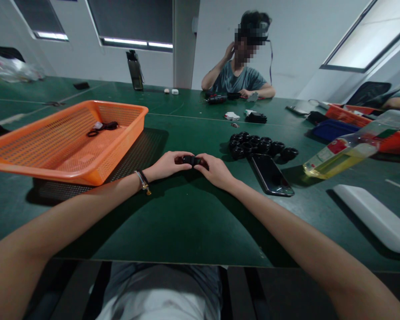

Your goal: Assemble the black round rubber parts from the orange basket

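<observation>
Stretching both arms out over the green table (186, 222), I am pinching 1 small black part (190, 160) between my left hand (166, 165) and right hand (216, 171), fingers curled closed around its ends, knuckles up, just beside the pile of black parts (260, 146) and phone (271, 174).

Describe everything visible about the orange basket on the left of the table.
The orange basket is a shallow rectangular tray, plastic by its look, with perforated mesh walls and floor and a solid rim. It sits tilted on the green table, its near edge raised, to the left of the left hand. Inside lie a few small black parts. No hand touches it.
</observation>
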{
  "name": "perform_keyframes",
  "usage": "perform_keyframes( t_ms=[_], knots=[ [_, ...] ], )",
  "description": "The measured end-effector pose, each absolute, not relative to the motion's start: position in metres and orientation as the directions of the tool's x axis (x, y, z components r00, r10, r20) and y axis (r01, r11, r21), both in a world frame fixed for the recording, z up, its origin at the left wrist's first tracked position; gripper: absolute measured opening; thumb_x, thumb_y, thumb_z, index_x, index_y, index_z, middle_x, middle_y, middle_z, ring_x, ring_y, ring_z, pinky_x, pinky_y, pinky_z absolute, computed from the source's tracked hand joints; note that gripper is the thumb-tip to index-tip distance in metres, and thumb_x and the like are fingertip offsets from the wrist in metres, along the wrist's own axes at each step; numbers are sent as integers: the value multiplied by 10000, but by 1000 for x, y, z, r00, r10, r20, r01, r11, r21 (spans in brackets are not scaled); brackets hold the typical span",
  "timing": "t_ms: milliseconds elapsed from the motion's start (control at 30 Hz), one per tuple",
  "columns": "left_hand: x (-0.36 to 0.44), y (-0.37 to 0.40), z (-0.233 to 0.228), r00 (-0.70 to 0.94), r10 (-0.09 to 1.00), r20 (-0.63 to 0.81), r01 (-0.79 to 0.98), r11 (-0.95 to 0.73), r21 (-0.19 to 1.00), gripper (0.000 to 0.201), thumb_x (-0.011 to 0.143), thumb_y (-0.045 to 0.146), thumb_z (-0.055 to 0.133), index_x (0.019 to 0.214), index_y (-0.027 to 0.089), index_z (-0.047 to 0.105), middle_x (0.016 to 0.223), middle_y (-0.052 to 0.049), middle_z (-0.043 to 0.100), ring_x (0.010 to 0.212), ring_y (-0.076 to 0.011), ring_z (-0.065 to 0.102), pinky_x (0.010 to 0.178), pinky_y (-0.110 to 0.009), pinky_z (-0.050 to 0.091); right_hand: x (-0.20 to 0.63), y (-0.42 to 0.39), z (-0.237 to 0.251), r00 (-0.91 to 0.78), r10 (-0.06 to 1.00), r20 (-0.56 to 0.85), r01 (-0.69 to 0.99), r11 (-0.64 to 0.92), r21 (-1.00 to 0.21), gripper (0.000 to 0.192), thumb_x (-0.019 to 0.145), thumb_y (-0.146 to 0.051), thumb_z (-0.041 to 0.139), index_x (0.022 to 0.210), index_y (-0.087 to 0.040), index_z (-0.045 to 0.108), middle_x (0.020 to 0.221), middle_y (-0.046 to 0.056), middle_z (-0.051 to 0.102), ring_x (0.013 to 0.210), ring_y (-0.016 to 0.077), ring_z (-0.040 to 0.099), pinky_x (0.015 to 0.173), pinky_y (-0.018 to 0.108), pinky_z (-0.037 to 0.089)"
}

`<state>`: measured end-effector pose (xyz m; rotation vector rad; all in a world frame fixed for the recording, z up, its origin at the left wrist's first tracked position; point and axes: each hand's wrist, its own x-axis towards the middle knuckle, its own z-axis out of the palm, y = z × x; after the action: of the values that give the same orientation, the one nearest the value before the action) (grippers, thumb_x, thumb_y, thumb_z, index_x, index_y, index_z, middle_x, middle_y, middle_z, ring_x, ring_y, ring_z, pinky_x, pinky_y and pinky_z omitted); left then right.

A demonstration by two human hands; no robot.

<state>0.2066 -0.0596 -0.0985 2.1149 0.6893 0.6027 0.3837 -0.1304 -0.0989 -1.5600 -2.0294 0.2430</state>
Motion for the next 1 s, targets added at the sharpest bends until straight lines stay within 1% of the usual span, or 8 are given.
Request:
perform_keyframes(
  t_ms=[367, 633, 1000],
  knots=[
    [207, -59, -98, 742, 646, 179, 257, -522, 813, 496, 718, 400, 607, 1136, 135, 572, 1039, -78, 650, 904, -197, 609, 841, -352, 472, 384, -129, -100, -168, 932, 320, 834, 308, -458, 198, 823, -224, 540, 996, -135, 575, 814, 61, 629, 713, 155, 551, 648, 261, 386],
    [207, -61, -97, 743, 646, 176, 259, -520, 814, 484, 729, 373, 605, 1145, 130, 564, 1053, -82, 648, 912, -194, 611, 848, -357, 473, 383, -130, -99, -164, 936, 313, 837, 300, -458, 171, 830, -226, 530, 967, -138, 581, 799, 60, 631, 698, 156, 548, 634, 260, 380],
    [208, -62, -96, 739, 653, 168, 270, -514, 814, 477, 730, 352, 607, 1151, 133, 563, 1069, -85, 648, 932, -198, 612, 861, -360, 471, 383, -129, -100, -167, 939, 300, 854, 290, -432, 191, 853, -254, 499, 970, -126, 580, 802, 68, 634, 705, 160, 552, 625, 259, 378]
  ],
)
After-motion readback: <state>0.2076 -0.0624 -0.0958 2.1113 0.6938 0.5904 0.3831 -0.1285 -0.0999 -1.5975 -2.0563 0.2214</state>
